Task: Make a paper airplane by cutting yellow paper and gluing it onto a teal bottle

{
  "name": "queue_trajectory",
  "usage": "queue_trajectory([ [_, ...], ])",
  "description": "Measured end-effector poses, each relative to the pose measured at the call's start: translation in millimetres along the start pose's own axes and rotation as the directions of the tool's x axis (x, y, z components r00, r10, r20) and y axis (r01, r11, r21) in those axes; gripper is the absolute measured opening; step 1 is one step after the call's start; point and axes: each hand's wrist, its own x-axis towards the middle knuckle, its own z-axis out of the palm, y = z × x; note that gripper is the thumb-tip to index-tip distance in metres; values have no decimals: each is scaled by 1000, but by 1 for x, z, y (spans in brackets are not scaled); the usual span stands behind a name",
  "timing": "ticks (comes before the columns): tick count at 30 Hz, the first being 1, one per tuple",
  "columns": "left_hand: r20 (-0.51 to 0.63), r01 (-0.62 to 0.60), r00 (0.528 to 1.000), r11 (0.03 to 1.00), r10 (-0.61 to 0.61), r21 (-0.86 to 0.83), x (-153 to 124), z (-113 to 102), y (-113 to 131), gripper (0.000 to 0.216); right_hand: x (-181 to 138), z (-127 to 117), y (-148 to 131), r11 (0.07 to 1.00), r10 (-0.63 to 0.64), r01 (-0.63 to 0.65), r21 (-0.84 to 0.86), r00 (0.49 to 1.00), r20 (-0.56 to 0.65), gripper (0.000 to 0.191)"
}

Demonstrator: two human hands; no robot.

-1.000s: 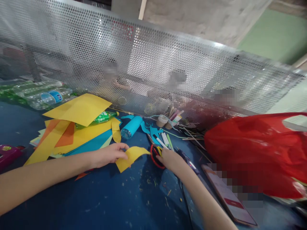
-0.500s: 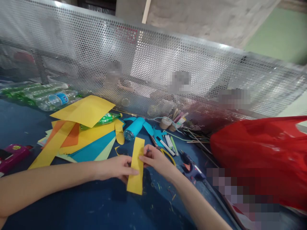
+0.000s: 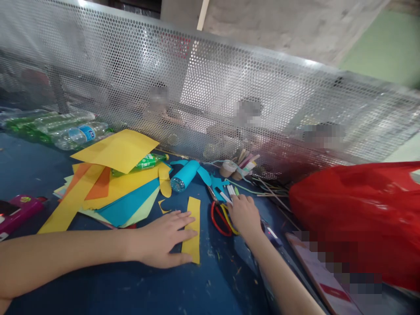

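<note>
Spread wide, the fingers of my left hand (image 3: 160, 240) lie across a yellow paper strip (image 3: 196, 218), which is flat on the blue table (image 3: 147, 288) with its long side running away from me. From that strip, my right hand (image 3: 244, 216) is between 2 and 3 o'clock, reaching over white pens (image 3: 225, 195); its fingertips are hidden, so I cannot tell whether they pinch anything. Scissors (image 3: 216, 204) with 1 red and 1 yellow handle lie at 2 o'clock, between my 2 hands. At 12 o'clock is a bottle wrapped in blue paper (image 3: 187, 173). Near 10 o'clock, overlapping sheets of coloured paper (image 3: 127, 208) make a loose pile, and a green bottle (image 3: 147, 162) lies at 11 o'clock, partly under a yellow sheet (image 3: 116, 148). A red plastic bag (image 3: 354, 210) bulges at 3 o'clock, well apart from the strip.
</note>
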Motion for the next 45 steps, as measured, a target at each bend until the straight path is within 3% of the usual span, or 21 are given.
queue_trajectory([
  [3,61,20,998,1000,-19,-9,-2,2,-2,56,4,16,14,1000,23,-23,11,1000,9,26],
  [7,56,-11,998,998,8,65,-3,3,-1,55,11,28,22,994,17,-16,106,1000,-5,21],
  [12,-16,-27,999,997,28,68,-1,4,1,45,13,19,17,954,143,-108,281,984,-106,29],
  [14,-108,20,994,1000,-20,3,1,2,-1,41,11,10,7,909,133,-68,411,982,-132,31],
  [15,-185,54,981,998,-57,-24,2,1,-2,40,8,5,0,866,110,-25,500,984,-141,31],
  [17,-340,131,931,991,-136,-37,5,-4,-6,42,2,-5,-16,574,56,72,816,990,-126,32],
  [19,-422,189,890,982,-175,-8,8,-10,-10,49,-6,-15,-34,305,-34,67,950,998,-59,26],
  [20,-429,201,886,979,-178,9,9,-12,-13,50,-10,-19,-42,248,-79,42,968,997,-23,25],
  [22,-413,202,895,979,-168,40,11,-15,-17,47,-18,-25,-56,171,-134,-8,985,990,31,23],
  [27,-392,184,912,975,-120,128,13,-14,-20,23,-30,-22,-69,40,-107,-73,997,991,77,21],
  [32,-204,194,960,981,-191,-5,14,-9,-18,20,-38,-11,-77,-96,-206,-127,987,973,105,23],
  [38,-90,169,982,985,-167,16,12,-5,-11,23,-46,-5,-87,-51,-342,-202,978,924,173,29],
  [45,-25,209,978,978,-208,16,12,-6,-12,33,-47,4,-88,-79,-322,-240,967,925,203,29],
])
